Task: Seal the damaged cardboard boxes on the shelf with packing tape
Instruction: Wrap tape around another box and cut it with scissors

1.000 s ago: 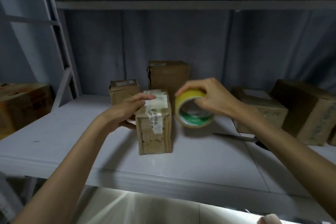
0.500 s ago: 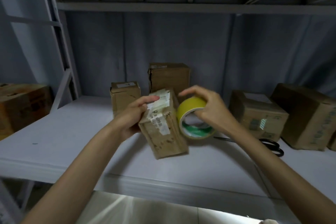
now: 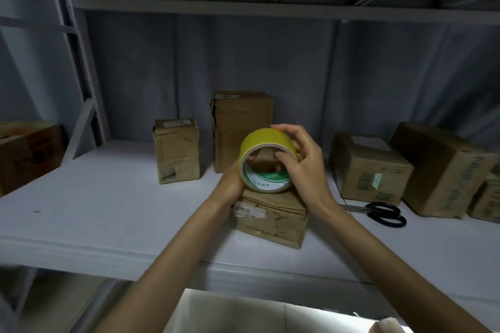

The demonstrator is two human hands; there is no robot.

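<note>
Gripping the yellow tape roll (image 3: 266, 161) with your right hand (image 3: 303, 165), fingers curling over its rim | your left hand (image 3: 232, 180) is sitting behind the roll, grip hidden, cannot tell | roll is hovering over the cardboard box (image 3: 270, 217) lying flat on the shelf (image 3: 108, 205) | scissors (image 3: 378, 213) are lying to the right.

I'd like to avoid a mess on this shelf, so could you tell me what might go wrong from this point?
1. The small box lies on its side near the shelf front edge; pulling tape could drag it off.
2. The right hand grips the tape roll while the left hand is mostly hidden behind it, so the box may go unbraced.
3. The scissors lie apart, needing a reach.
</note>
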